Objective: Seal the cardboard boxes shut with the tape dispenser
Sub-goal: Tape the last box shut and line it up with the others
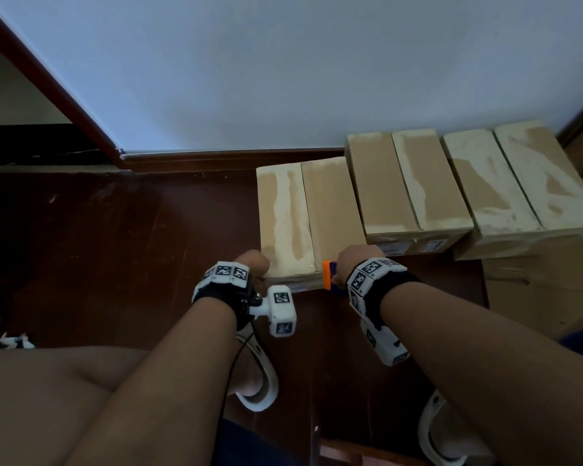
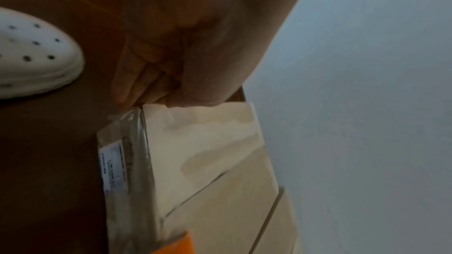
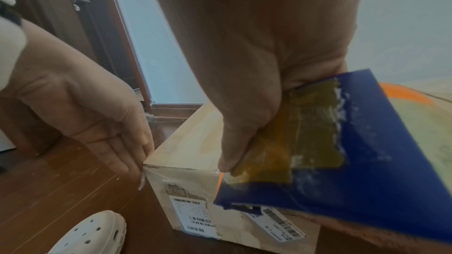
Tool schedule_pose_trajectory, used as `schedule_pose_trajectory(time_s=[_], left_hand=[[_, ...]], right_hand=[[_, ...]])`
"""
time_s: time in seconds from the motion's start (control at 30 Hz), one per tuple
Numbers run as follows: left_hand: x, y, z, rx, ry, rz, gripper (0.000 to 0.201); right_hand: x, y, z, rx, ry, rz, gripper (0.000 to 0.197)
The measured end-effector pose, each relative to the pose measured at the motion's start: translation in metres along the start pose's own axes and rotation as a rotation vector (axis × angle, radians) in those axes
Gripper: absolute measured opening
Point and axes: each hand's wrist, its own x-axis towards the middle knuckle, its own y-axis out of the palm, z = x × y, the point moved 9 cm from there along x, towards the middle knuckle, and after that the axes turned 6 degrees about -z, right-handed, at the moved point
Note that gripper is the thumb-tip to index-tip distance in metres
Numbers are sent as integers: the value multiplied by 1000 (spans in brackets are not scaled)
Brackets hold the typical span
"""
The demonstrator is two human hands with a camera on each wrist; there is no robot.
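I see a pale wall above dark wooden floor; light's dim, possibly a doorframe left.

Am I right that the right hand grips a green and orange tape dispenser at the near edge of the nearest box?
Not quite: the tape dispenser is blue and orange, as the right wrist view shows. The right hand does grip it at the near edge of the nearest box.

Nearest box, front label: white sticker with barcodes; print too small to read.
Second label: barcodes, text blurred.
Printed box symbol: outline only, no legible words.
Middle box label: illegible.
Wrist bands: black-and-white square code markers, no lettering.
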Motion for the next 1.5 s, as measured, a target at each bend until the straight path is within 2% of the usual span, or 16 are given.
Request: schedule_pose_trajectory(time_s=[0.07, 0.17, 0.23, 0.37, 0.47, 0.57, 0.63, 0.83, 0.93, 1.03, 1.17, 1.23, 1.37, 1.5], left_hand=[[14, 4, 24, 16, 3, 95, 17], [16, 10, 59, -187, -107, 103, 32], [11, 16, 56, -94, -39, 91, 26], [10, 7, 30, 287, 179, -119, 18], [12, 7, 22, 446, 230, -178, 16], [15, 8, 13, 574, 284, -195, 22], [18, 7, 10, 606, 302, -198, 23], [25, 2, 6, 655, 291, -178, 28], [28, 1, 4, 645, 296, -151, 26], [31, 2, 2, 656, 284, -109, 25], [38, 2, 1, 662, 280, -88, 26], [39, 5, 1, 662, 286, -85, 26], [39, 4, 1, 716, 284, -124, 27], [36, 6, 0, 782, 288, -145, 29]], right_hand=[[0, -1, 1, 18, -1, -9, 41], [-1, -1, 0, 19, -2, -3, 42], [-2, -1, -1, 30, -5, -15, 42], [-3, -3, -1, 100, 57, -2, 44], [-3, -6, 0, 114, 81, 15, 43], [-4, -8, 0, 156, 31, -7, 29], [-6, -9, -1, 142, -2, -20, 27], [-8, -17, -5, 261, 7, -91, 36], [2, -8, 0, 196, 53, -9, 27], [5, -10, 2, 194, 64, 13, 20], [2, -14, 0, 152, 37, 29, 36], [1, -14, 1, 189, 39, 58, 25], [0, -12, 0, 256, 31, 44, 31], [-8, -19, -4, 308, 51, -48, 37]])
